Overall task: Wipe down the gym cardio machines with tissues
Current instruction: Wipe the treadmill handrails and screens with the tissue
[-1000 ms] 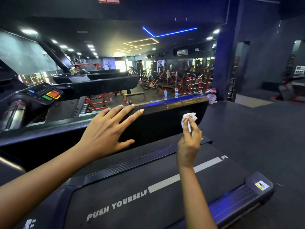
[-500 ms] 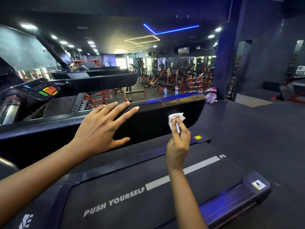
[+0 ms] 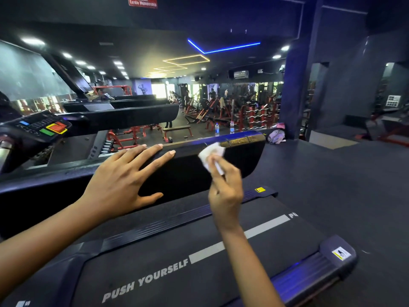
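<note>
White tissue [image 3: 211, 155] pinched in the right hand [image 3: 225, 189] meets the top edge of the treadmill side rail [image 3: 190, 173], left hand [image 3: 120, 185] spread flat bracing it, so the wipe looks underway and next wants a firm sweep along that edge.

The dark rubber floor [image 3: 332, 173] carries a black treadmill [image 3: 199, 273], its belt printed "PUSH YOURSELF". On the treadmill's padded side rail [image 3: 188, 173] the left grip [image 3: 124, 185] lies flat with fingers spread. Further along, a white tissue [image 3: 210, 152] touches the rail's top edge, pinched by the right grip [image 3: 225, 191]. Beyond the rail stand two water bottles [image 3: 217, 129], their bases hidden. A pale bag [image 3: 275, 136] sits on the floor beside a dark pillar [image 3: 294, 96].
</note>
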Motion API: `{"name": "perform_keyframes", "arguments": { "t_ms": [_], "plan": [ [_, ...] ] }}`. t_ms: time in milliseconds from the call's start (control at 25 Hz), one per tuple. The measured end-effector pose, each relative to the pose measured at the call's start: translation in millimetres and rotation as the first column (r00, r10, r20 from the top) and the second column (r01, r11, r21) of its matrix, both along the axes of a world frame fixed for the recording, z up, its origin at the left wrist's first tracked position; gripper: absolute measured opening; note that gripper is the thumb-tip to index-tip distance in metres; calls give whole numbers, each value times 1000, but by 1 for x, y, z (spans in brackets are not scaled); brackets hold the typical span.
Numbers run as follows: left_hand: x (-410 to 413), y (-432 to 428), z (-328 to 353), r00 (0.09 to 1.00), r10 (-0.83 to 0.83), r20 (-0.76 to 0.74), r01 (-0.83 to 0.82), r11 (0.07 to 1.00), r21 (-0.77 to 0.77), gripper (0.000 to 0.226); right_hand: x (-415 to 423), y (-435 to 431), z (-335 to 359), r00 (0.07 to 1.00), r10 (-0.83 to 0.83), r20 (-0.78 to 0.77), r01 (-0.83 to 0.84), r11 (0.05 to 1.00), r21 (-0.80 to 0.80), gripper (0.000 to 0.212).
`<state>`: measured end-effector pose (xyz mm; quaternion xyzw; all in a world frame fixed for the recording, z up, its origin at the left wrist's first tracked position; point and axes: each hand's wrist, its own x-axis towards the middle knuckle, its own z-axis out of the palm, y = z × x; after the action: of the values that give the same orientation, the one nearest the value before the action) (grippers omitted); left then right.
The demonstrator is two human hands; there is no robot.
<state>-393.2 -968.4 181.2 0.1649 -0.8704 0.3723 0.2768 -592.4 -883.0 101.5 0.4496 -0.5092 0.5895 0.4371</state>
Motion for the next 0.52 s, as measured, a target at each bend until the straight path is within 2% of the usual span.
{"name": "perform_keyframes", "arguments": {
  "t_ms": [40,120,240,400,520],
  "plan": [
    [0,0,0,1000,-1,1,1,1000,1,78,9,-4,1,996,35,-80,-31,998,48,28],
    [0,0,0,1000,0,2,0,1000,4,78,2,-10,8,991,34,-130,-23,996,88,30],
    [0,0,-1,1000,3,-5,-3,1000,2,78,-36,-6,18,996,-73,-41,76,995,58,33],
    [0,0,-1,1000,-8,-8,8,1000,-6,78,-86,6,28,977,-209,35,204,973,111,35],
    [0,0,-1,1000,-8,-6,8,1000,-7,78,-101,19,44,964,-235,122,218,966,137,37]
  ]
}}
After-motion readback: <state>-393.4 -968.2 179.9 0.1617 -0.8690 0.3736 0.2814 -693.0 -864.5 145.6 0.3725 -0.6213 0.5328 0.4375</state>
